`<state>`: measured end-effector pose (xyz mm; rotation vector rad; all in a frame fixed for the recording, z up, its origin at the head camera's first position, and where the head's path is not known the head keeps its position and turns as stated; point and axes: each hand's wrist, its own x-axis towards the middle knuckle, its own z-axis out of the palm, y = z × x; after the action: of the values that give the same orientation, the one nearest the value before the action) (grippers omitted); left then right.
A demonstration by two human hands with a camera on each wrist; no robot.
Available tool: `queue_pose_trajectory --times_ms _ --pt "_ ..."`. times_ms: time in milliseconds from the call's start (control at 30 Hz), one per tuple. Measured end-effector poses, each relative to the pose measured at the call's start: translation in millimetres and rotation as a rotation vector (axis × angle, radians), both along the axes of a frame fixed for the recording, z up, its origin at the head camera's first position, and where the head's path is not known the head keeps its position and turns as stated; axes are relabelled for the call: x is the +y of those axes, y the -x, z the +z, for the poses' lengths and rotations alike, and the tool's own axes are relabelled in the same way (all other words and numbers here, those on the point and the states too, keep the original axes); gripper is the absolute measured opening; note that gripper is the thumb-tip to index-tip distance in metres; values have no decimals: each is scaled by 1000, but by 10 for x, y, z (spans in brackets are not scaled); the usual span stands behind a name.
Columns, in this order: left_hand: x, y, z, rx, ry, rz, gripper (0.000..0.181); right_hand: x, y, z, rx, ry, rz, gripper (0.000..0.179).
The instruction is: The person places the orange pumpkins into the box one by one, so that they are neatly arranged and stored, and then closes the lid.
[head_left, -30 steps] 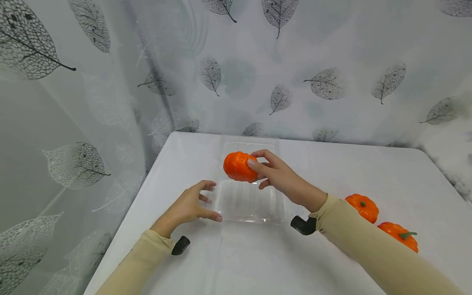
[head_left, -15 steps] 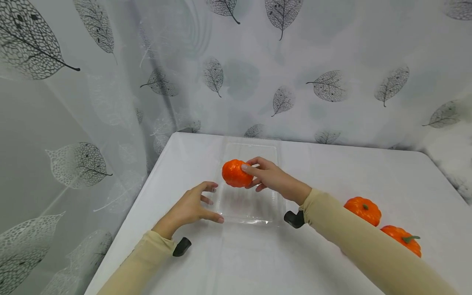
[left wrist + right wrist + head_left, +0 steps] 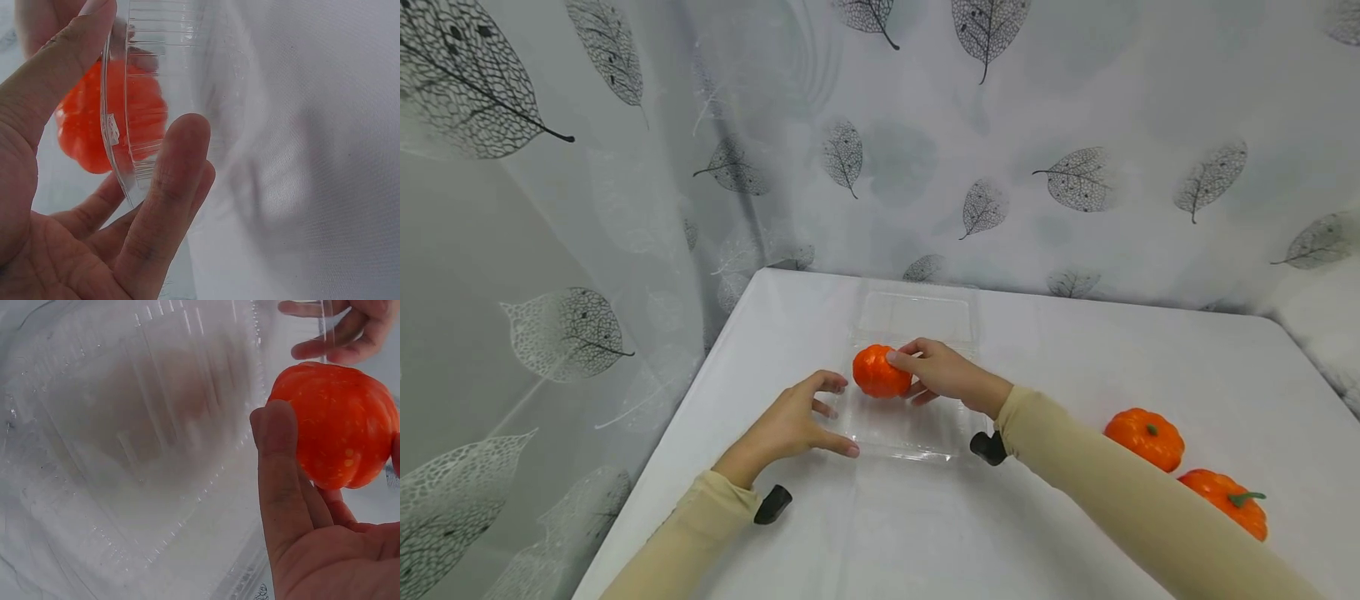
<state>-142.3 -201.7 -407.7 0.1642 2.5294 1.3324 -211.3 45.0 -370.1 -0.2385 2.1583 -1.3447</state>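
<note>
My right hand (image 3: 946,372) holds a small orange toy pumpkin (image 3: 877,372) between thumb and fingers, over a clear plastic clamshell box (image 3: 917,437). In the right wrist view, the pumpkin (image 3: 344,428) stands out beside the ribbed clear plastic (image 3: 150,456). My left hand (image 3: 792,421) is at the box's left side, thumb and fingers spread apart. Through the clear side wall (image 3: 187,37) in the left wrist view, part of the pumpkin (image 3: 81,134) shows. Left fingers (image 3: 172,181) lie close along that wall; whether they touch it I cannot tell.
Two more orange toy pumpkins, one farther back (image 3: 1146,439) and one nearer (image 3: 1228,502), lie to the right, beyond the right sleeve. The box's lid (image 3: 917,317) lies folded back at the rear. A leaf-patterned curtain (image 3: 910,167) hangs behind the white table (image 3: 1037,533).
My right hand has lowered the pumpkin toward the box and drawn it slightly left and nearer. The left hand has stayed almost in place.
</note>
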Motion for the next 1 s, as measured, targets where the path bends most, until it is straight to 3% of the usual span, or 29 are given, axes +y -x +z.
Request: queue_pose_trajectory --times_ms 500,1000 --pt "-10 2 -15 5 0 7 90 -29 24 -166 86 -197 47 46" --pt "-3 2 -34 13 7 10 90 -61 31 -187 11 -81 -13 48"
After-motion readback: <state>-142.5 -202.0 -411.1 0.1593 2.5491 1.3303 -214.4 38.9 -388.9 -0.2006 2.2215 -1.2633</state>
